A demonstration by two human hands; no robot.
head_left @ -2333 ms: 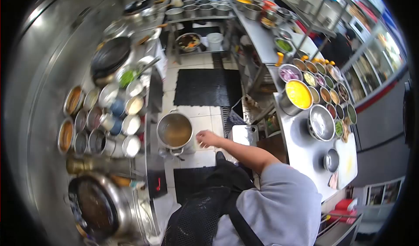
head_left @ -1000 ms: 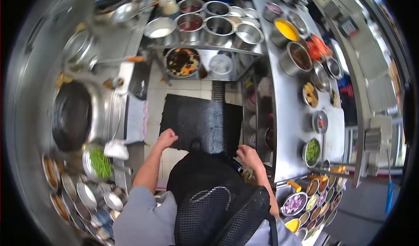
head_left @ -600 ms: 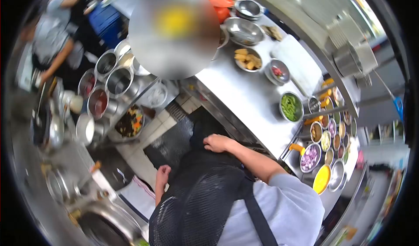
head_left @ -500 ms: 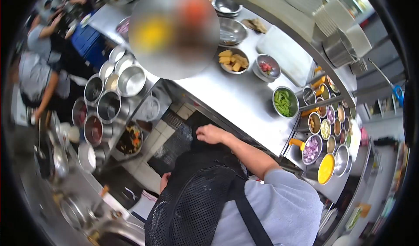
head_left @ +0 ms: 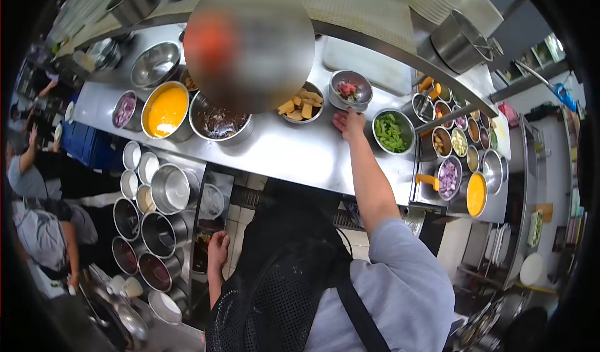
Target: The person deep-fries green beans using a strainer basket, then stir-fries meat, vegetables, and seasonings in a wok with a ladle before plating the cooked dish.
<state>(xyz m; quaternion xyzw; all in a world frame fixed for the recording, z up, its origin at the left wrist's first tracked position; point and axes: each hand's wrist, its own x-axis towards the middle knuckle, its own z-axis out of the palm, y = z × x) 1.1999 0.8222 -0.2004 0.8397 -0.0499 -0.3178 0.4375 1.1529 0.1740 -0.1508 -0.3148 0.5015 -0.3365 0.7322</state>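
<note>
My right hand (head_left: pixel 351 124) is stretched over the steel counter, its fingers apart, at the near side of a metal bowl (head_left: pixel 337 78) holding red and green pieces. The fingertips are close to the bowl's base; whether they touch it I cannot make out. To the right of this hand is a bowl of cut green vegetable (head_left: pixel 390 132), and to its left a bowl of yellow-brown chunks (head_left: pixel 300 108). My left hand (head_left: pixel 218 249) hangs low at my left side, fingers curled, with nothing visible in it.
Along the counter (head_left: pixel 300 158) stand a pot of yellow liquid (head_left: pixel 165 109) and a pot of dark sauce (head_left: pixel 219 118). Metal pots (head_left: pixel 170 188) cluster at lower left. Ingredient containers (head_left: pixel 449 177) fill the right end. A shelf (head_left: pixel 369 24) overhangs the back. Co-workers (head_left: pixel 47 233) stand far left.
The view has swung left, bringing more of the counter in. My right hand has moved from in front of my body out to the bowl. My left hand now shows more fully.
</note>
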